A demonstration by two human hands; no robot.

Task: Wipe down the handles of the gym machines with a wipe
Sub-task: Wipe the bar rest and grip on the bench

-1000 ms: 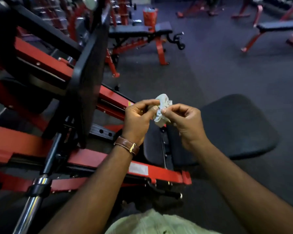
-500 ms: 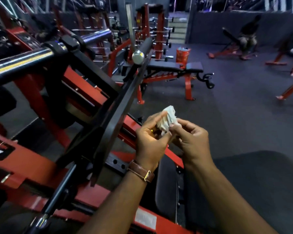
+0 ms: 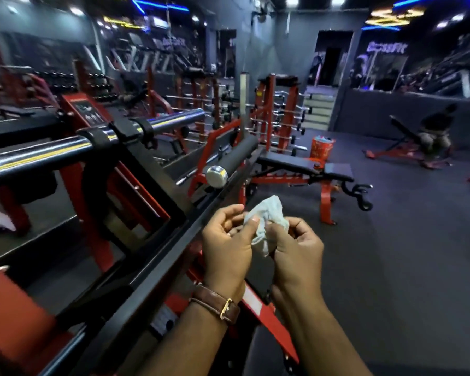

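Both hands up mid-frame, grasping the same crumpled white wipe (image 3: 266, 223); left hand (image 3: 227, 246) pinches it w/ thumb + curled fingers, right hand (image 3: 296, 248) curls round its lower part; wipe sits between them, off every surface; brown strap watch (image 3: 216, 303) on left wrist; black padded handle (image 3: 236, 156) w/ silver end cap just above-left of the hands, not touched; chrome bar (image 3: 52, 151) w/ black collars runs across left side on red/black machine frame (image 3: 152, 256); black bench (image 3: 304, 166) on red legs beyond; orange bin (image 3: 322, 147) behind bench; person seated on incline bench far right, blurred.
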